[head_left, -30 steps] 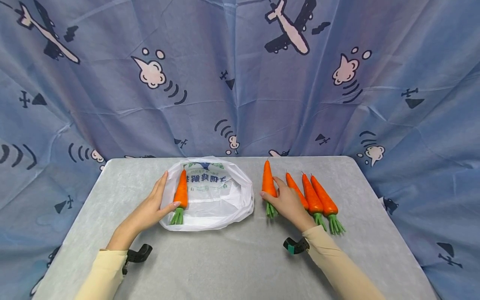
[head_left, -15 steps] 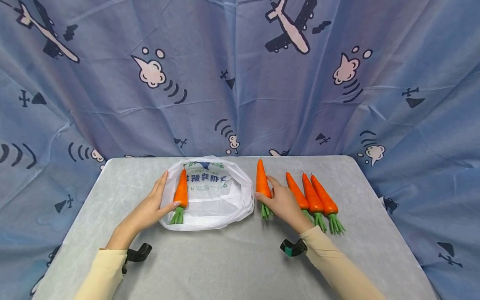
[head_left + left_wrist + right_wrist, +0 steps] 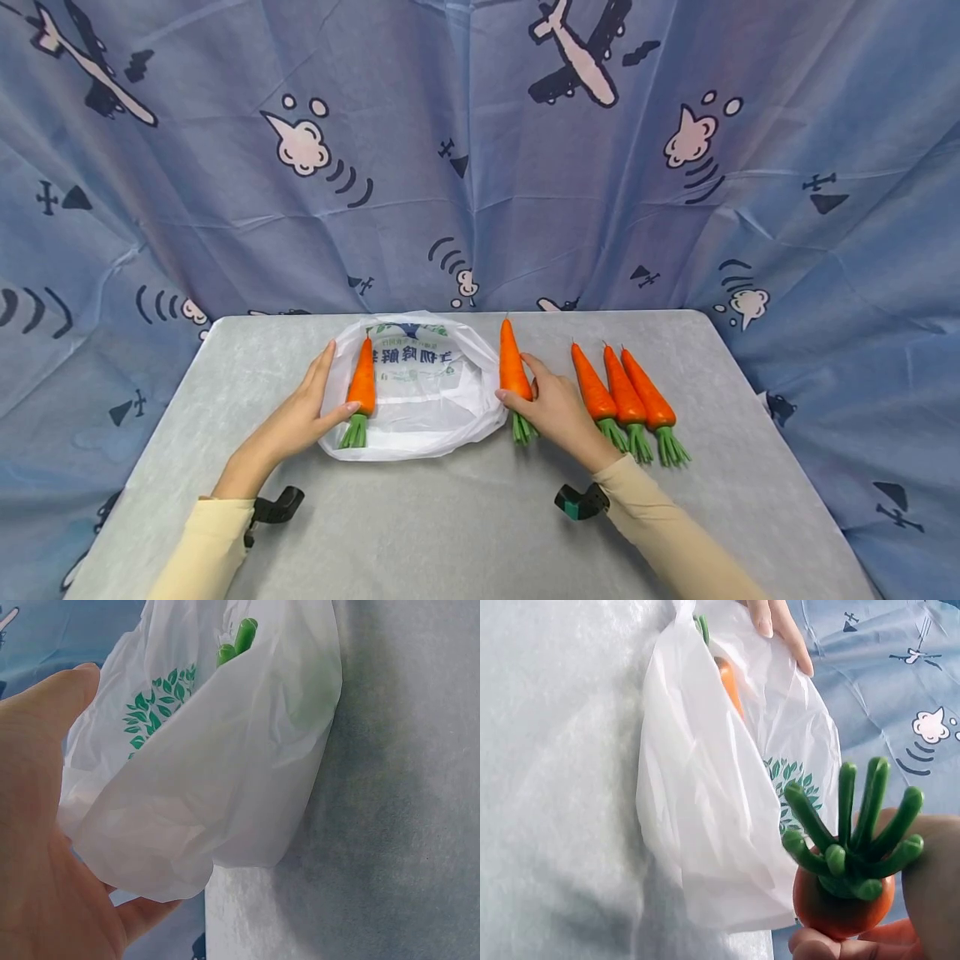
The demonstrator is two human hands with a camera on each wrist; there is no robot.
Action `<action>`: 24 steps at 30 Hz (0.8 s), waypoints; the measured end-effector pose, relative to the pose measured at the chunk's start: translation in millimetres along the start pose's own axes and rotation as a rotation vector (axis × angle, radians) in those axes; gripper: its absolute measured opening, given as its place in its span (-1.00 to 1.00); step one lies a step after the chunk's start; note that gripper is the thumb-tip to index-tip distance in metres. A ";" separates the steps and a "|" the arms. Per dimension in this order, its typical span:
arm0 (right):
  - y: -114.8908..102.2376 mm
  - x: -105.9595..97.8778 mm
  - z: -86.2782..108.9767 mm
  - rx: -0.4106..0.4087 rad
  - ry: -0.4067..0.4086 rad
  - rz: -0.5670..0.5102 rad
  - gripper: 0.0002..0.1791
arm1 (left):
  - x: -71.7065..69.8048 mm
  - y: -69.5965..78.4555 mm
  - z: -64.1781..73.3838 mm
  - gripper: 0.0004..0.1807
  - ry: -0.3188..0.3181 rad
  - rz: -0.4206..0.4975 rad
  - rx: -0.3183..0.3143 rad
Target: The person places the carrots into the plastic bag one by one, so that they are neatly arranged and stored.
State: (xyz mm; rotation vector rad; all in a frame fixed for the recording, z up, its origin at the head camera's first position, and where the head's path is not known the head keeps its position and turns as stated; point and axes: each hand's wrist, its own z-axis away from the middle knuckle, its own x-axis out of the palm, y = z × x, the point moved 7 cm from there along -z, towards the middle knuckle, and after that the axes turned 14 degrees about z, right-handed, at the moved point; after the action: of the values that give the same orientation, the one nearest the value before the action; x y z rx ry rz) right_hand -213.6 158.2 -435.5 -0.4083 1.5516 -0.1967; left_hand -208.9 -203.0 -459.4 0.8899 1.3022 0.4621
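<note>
Inside bag (image 3: 442,433), full-length carrot (image 3: 363,379): head only.

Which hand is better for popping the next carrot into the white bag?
Probably the right hand. It has a carrot in its grip, beside the bag's right edge, and three more carrots lie on that side. The left hand holds no carrot.

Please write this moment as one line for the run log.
left hand: touches bag, left rim; right hand: holds one carrot near bag's right rim; bag: open, another carrot inside; table: three more carrots
</note>
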 end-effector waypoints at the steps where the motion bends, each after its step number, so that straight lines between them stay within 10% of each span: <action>1: -1.5 0.1 0.5 -0.002 -0.002 -0.003 -0.09 | 0.2 -0.1 -0.1 0.14 0.000 0.000 0.000; 24: -35.3 10.3 4.7 -0.050 -0.040 -0.037 -0.10 | 1.5 0.5 -1.6 0.13 -0.002 -0.008 0.005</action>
State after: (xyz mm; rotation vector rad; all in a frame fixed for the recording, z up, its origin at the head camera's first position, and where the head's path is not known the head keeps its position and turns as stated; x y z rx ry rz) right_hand -204.1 122.6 -431.9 -0.4783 1.5128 -0.1779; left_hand -210.0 -201.1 -460.0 0.8892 1.3055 0.4518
